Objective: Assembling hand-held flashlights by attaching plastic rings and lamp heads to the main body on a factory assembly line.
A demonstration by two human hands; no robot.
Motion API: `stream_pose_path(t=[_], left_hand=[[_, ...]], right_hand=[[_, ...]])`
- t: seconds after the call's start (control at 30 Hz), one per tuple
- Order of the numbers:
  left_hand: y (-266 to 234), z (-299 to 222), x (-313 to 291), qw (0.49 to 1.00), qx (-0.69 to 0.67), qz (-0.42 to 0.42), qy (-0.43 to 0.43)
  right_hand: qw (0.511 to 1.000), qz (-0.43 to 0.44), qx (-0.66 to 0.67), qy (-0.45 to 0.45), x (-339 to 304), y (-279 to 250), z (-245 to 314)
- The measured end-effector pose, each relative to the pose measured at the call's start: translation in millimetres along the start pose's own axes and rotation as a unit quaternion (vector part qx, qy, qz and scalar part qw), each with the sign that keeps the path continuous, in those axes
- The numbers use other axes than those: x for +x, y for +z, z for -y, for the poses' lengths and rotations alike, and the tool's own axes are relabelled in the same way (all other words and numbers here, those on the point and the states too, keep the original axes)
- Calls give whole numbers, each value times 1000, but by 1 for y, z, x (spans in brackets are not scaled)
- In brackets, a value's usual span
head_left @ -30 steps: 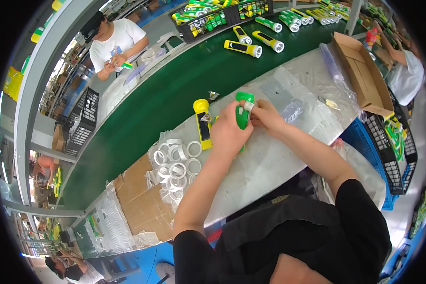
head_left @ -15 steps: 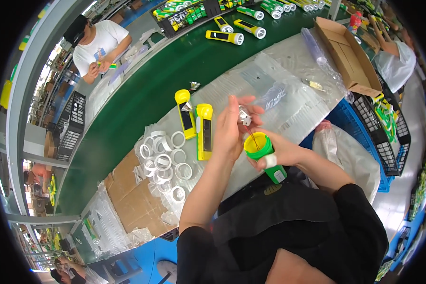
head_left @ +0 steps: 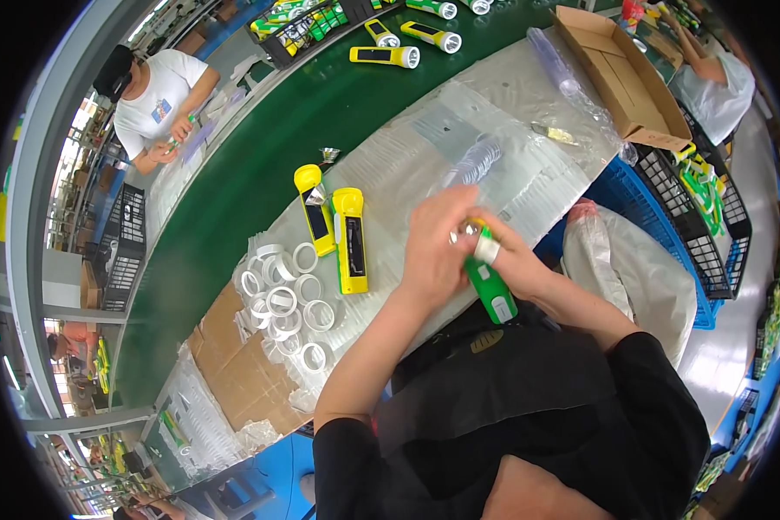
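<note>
My right hand [head_left: 513,260] is wrapped round a green flashlight body [head_left: 492,293], which tilts with its closed end toward me. My left hand [head_left: 440,238] is closed over the open end, its fingers slightly blurred. Between the hands shows a shiny silver reflector [head_left: 468,230], at the mouth of the body; how far in it sits is hidden by the fingers. A white band [head_left: 487,250] shows at my right hand's fingers. To the left lie two yellow flashlight bodies, one [head_left: 350,247] nearer and one [head_left: 314,212] farther, the latter with a silver reflector by it.
Several white rings [head_left: 282,301] lie left on bubble wrap beside cardboard [head_left: 247,368]. Clear round lenses [head_left: 477,160] lie beyond my hands. Finished flashlights [head_left: 385,56] lie on the green belt [head_left: 225,208]. A carton [head_left: 620,78] and a black crate [head_left: 724,234] stand right. A co-worker [head_left: 158,104] sits across.
The reflector and its wire, held above the green body's open end before, are now down at its mouth. My left hand has closed over it, and both hands are together. The view has shifted slightly.
</note>
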State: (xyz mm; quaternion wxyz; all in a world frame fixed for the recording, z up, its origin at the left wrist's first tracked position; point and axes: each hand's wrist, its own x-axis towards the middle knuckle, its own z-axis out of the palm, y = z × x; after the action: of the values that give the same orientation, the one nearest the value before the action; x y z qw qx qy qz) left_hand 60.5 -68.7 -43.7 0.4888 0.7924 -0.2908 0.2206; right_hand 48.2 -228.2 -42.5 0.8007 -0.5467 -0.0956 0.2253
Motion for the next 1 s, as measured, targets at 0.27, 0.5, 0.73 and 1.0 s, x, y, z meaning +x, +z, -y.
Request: stream_pose_path(t=[0.27,0.5,0.73,1.0], left_hand=[[25,80,9,954,280,6,-110],[-6,10,11,993,34,-9,-109],[-29,-24,-21,994,106,-4,12],[-39,-16,-38,997,32,-58,27]], right_hand=[[999,0,37,-2,0,-25,14],[998,42,42,3,4,-26,18],[990,137,-22,13,5,5,22],[977,201,-29,66,16,32,-2]])
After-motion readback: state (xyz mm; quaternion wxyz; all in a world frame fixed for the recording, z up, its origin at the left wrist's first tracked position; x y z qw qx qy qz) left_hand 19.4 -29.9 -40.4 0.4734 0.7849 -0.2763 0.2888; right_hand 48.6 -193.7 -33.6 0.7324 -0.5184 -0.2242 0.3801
